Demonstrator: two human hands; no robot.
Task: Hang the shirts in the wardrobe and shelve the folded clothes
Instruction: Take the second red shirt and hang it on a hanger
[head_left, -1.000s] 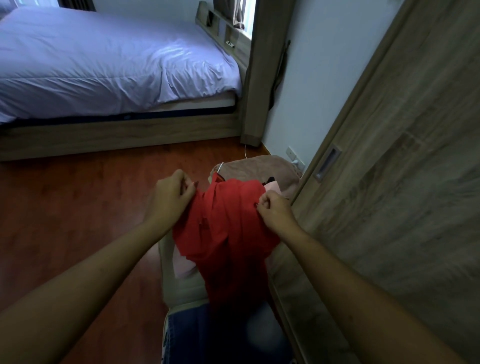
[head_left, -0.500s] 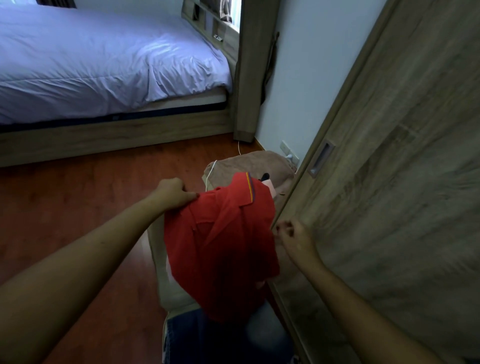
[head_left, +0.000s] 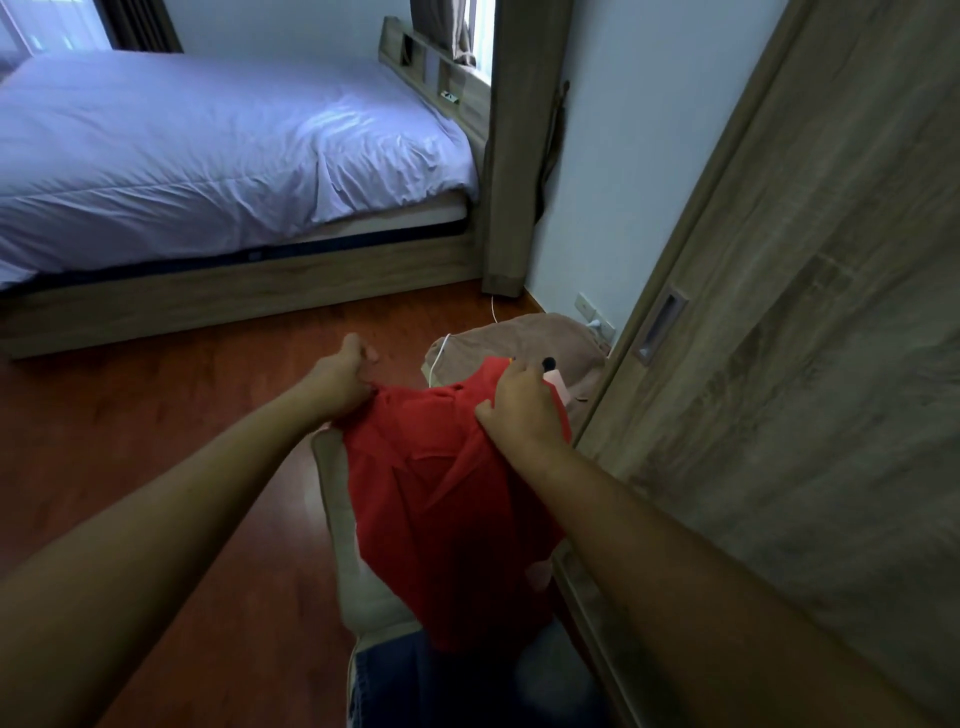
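Note:
A red polo shirt (head_left: 441, 509) hangs in front of me, held up by both hands. My left hand (head_left: 340, 382) grips its left shoulder edge. My right hand (head_left: 519, 410) is closed on the collar area at the shirt's top right. Just beyond my right hand, a pink hanger piece with a black tip (head_left: 551, 373) pokes out. The wooden wardrobe door (head_left: 810, 364) with its recessed handle (head_left: 661, 325) stands close on the right. Below the shirt lie folded clothes: a beige item (head_left: 343, 561) and blue denim (head_left: 415, 680).
A bed with a pale lilac duvet (head_left: 208, 156) fills the upper left on a wooden frame. A brown cloth heap (head_left: 540, 338) with a white cable lies on the floor by the wall socket (head_left: 592, 312). Red-brown wood floor (head_left: 156, 415) stretches to the left.
My right hand, which had let go and hung by the wardrobe door half a second ago, has moved up and taken hold of the shirt's collar. The left hand kept its grip.

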